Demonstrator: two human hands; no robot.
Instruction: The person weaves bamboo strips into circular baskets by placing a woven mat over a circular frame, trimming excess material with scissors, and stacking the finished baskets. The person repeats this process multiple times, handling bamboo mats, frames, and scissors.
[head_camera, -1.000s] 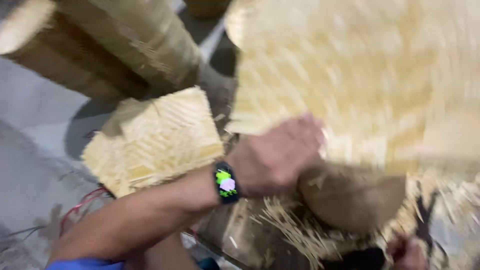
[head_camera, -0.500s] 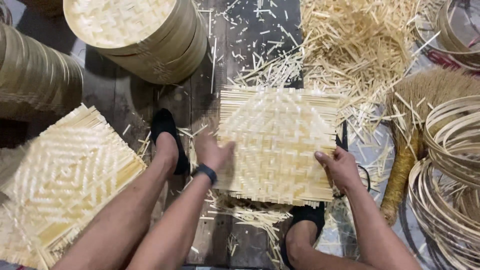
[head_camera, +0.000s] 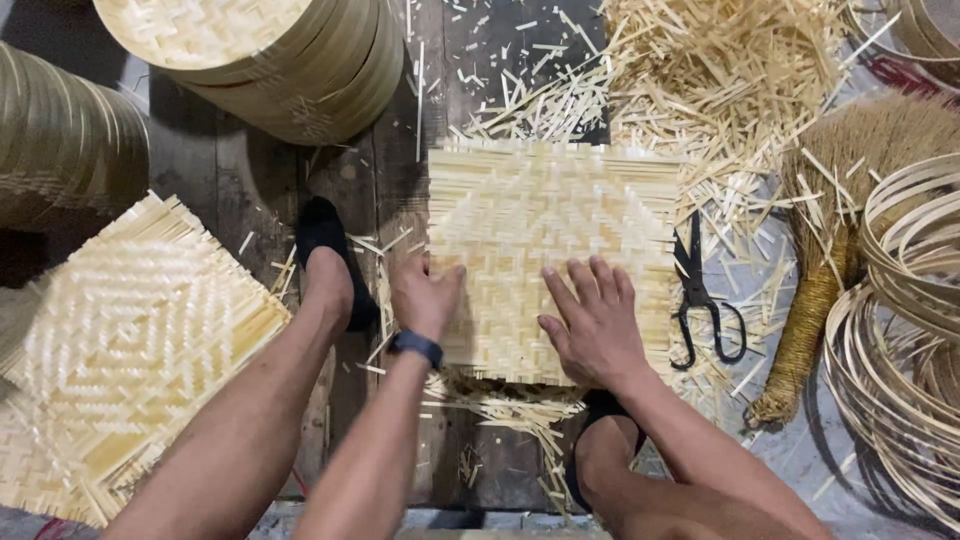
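A square woven bamboo mat (head_camera: 555, 240) lies flat on the dark wooden floor in the middle. My left hand (head_camera: 425, 292) rests at its left edge, thumb on top of the weave; a dark watch sits on that wrist. Fingers spread, my right hand (head_camera: 595, 320) lies palm down on the mat's lower middle. My two feet in black socks (head_camera: 325, 250) (head_camera: 600, 440) flank the mat on the near side.
Black scissors (head_camera: 705, 295) lie just right of the mat. A stack of woven mats (head_camera: 120, 350) sits at left, round bamboo trays (head_camera: 270, 50) at the back, a pile of bamboo strips (head_camera: 720, 70) at back right, a straw broom (head_camera: 830, 250) and bamboo hoops (head_camera: 910, 320) at right.
The mat was up in front of the camera a second ago; it now lies flat. My right hand has moved from the mat's right edge onto its surface.
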